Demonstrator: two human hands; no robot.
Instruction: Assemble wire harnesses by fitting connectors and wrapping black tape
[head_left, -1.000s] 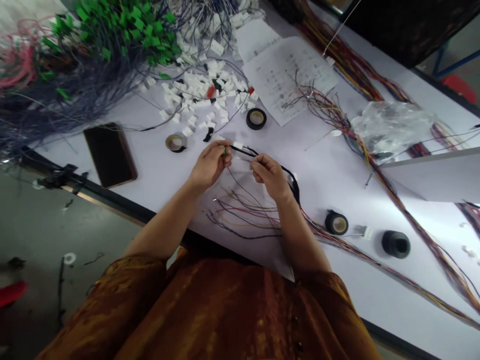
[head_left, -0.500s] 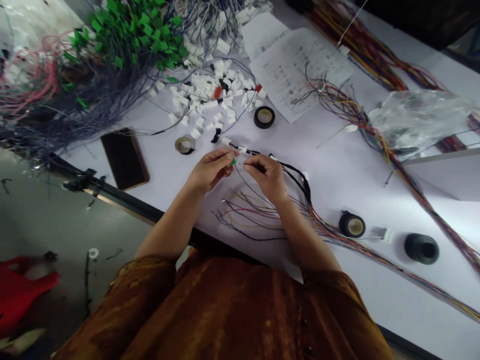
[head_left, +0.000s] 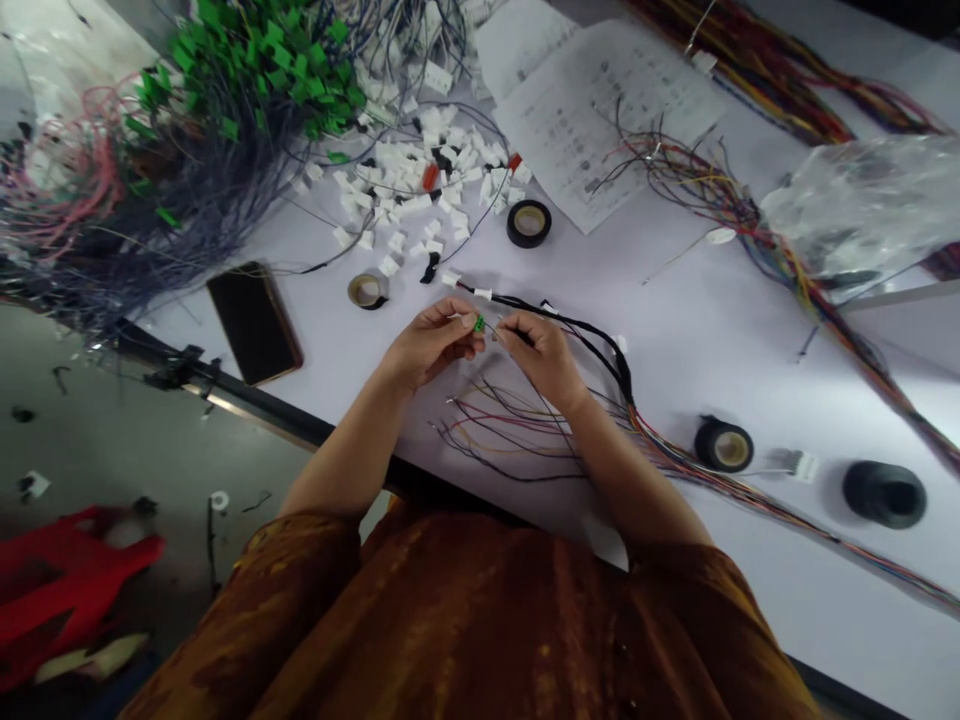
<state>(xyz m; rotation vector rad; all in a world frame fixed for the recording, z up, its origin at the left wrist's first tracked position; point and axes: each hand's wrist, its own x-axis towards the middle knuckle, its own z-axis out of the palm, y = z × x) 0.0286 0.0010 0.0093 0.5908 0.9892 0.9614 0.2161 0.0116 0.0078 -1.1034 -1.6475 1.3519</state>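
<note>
Green connector (head_left: pixel 478 322) pinched in left hand (head_left: pixel 433 343), beside right hand (head_left: pixel 544 357).

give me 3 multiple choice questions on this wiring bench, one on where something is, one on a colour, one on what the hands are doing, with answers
1. Where is the smartphone on the table?
A) on the printed sheet
B) left of the left hand, near the table edge
C) under the plastic bag

2. What colour is the small connector at the left fingertips?
A) red
B) white
C) green

3. What are the hands doing?
A) the left pinches the connector, the right hand pinches a thin wire beside it
B) both lie flat on the table
C) the right holds a tape roll

1: B, the phone lies out to the left of the hands by the edge.
2: C, a green body shows at the fingertips.
3: A, both hands are raised, fingers closed.
</note>
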